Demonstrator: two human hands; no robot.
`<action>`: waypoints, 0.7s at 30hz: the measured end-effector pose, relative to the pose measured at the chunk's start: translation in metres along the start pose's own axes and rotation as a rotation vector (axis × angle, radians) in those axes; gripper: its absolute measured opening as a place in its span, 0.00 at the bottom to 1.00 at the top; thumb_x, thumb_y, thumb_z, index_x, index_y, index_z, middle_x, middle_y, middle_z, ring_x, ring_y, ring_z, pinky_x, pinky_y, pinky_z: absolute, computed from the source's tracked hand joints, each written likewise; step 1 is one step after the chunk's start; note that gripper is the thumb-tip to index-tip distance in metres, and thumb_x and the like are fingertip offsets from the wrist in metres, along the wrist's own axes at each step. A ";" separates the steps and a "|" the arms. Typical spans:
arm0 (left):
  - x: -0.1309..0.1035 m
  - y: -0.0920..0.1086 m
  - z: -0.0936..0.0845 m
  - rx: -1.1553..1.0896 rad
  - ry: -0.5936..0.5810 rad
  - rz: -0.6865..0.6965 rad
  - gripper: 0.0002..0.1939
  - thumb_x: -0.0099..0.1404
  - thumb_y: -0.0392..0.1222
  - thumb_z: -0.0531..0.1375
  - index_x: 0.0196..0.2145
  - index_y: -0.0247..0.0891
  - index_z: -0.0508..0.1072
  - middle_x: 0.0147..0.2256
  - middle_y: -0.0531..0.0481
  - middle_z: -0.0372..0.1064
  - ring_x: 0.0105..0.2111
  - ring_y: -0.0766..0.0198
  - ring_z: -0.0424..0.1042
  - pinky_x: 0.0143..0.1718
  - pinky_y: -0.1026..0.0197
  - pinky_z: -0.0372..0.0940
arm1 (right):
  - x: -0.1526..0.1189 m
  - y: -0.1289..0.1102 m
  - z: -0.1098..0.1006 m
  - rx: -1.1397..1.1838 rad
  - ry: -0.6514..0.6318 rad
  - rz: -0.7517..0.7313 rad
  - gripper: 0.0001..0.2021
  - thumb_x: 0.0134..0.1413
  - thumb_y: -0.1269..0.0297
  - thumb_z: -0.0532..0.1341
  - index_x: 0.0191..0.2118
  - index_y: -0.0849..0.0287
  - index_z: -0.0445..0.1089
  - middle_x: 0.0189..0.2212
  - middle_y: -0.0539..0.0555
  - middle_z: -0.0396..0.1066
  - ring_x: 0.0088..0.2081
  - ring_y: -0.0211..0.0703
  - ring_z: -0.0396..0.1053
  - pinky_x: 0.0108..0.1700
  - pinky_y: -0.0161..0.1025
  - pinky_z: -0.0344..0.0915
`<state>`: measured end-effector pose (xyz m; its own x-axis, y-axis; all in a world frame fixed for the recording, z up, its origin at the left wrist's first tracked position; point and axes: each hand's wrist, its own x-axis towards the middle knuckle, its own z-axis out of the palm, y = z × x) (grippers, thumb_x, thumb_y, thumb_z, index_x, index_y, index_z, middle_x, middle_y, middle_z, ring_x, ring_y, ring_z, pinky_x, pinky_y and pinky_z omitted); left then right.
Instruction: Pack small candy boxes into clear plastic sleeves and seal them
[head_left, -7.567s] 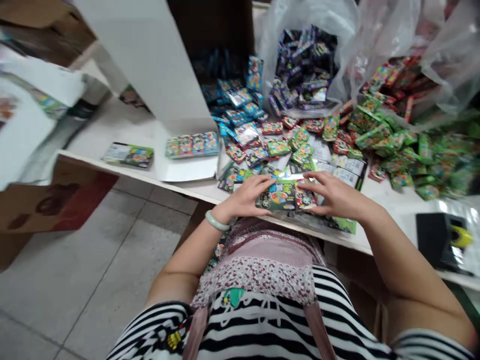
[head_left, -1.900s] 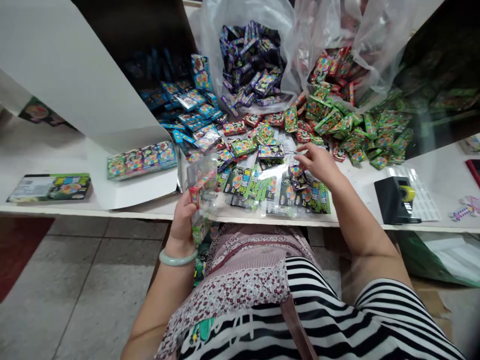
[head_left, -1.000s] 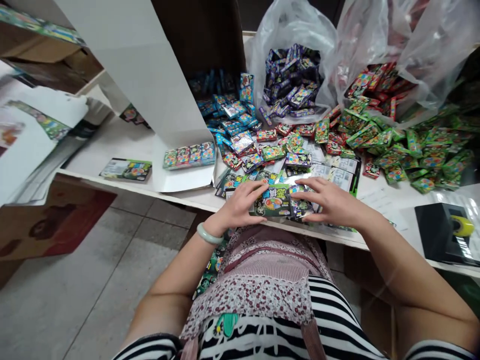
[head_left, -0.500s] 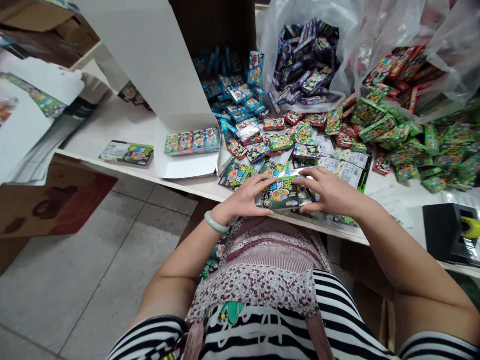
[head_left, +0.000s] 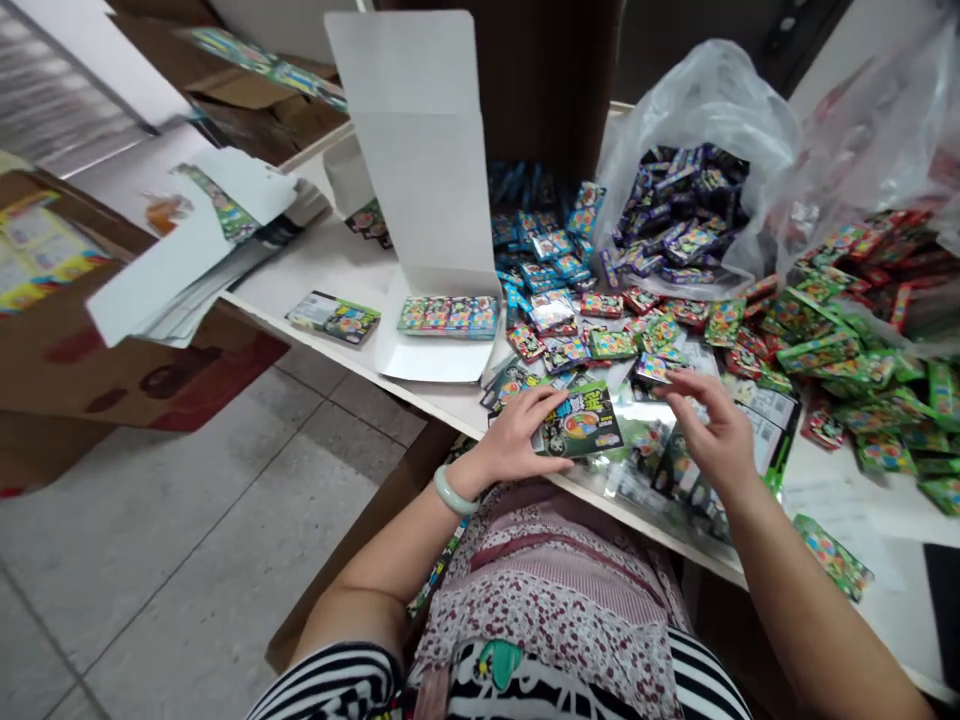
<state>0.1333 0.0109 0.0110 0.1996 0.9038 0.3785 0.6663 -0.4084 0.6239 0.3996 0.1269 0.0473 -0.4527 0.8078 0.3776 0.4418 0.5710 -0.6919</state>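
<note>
A flat black-and-green printed candy box (head_left: 581, 420) lies at the table's front edge. My left hand (head_left: 517, 435), wearing a pale bangle, is closed around the left end of this box, fingers on the far side and thumb on the near side. To the right of it, my right hand (head_left: 712, 430) is raised with curled fingers, thumb and forefinger apart, and nothing visible between them. Its fingertips are close to a small purple candy packet (head_left: 655, 368). Clear plastic film (head_left: 626, 480) and more dark boxes lie beneath and between my hands.
A white display carton (head_left: 439, 360) stands with its lid up, holding a row of small packets (head_left: 450, 317). Another flat box (head_left: 334, 318) lies to its left. Blue packets (head_left: 551, 255), a plastic bag (head_left: 694, 100) of purple ones, and green packets (head_left: 862, 390) are heaped behind and right.
My right hand has let go of the candy box and moved right. My left hand still holds the box, which is now slightly tilted. The view has shifted left.
</note>
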 end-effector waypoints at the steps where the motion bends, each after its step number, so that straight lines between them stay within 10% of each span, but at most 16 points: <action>1: -0.003 -0.001 -0.006 -0.041 0.012 -0.021 0.50 0.55 0.63 0.68 0.68 0.43 0.55 0.58 0.36 0.62 0.58 0.44 0.65 0.60 0.37 0.63 | 0.019 0.004 0.008 0.029 0.004 0.027 0.12 0.64 0.56 0.58 0.48 0.50 0.74 0.41 0.57 0.79 0.51 0.57 0.74 0.57 0.60 0.65; 11: -0.030 -0.017 -0.045 -0.132 0.102 -0.129 0.52 0.53 0.64 0.69 0.69 0.45 0.54 0.60 0.34 0.60 0.60 0.41 0.65 0.61 0.36 0.63 | 0.241 0.024 0.148 -0.576 -0.307 -0.150 0.19 0.59 0.66 0.59 0.55 0.65 0.71 0.53 0.67 0.72 0.55 0.60 0.66 0.55 0.53 0.62; 16: -0.036 -0.033 -0.058 -0.112 0.180 -0.166 0.51 0.54 0.64 0.68 0.69 0.47 0.54 0.58 0.35 0.62 0.58 0.42 0.67 0.58 0.39 0.67 | 0.254 0.037 0.152 -0.631 -0.291 -0.189 0.15 0.60 0.69 0.56 0.51 0.65 0.72 0.49 0.68 0.73 0.51 0.58 0.68 0.52 0.50 0.63; 21: -0.031 -0.043 -0.060 -0.104 0.191 -0.142 0.48 0.56 0.63 0.67 0.68 0.46 0.56 0.58 0.36 0.62 0.58 0.44 0.66 0.59 0.40 0.66 | 0.204 0.042 0.106 -0.036 -0.166 0.204 0.15 0.57 0.50 0.59 0.39 0.58 0.71 0.31 0.54 0.73 0.33 0.47 0.70 0.36 0.41 0.67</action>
<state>0.0554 -0.0073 0.0139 -0.0361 0.9167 0.3981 0.5982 -0.2992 0.7434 0.2431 0.3004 0.0299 -0.4711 0.8733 0.1244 0.5631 0.4062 -0.7197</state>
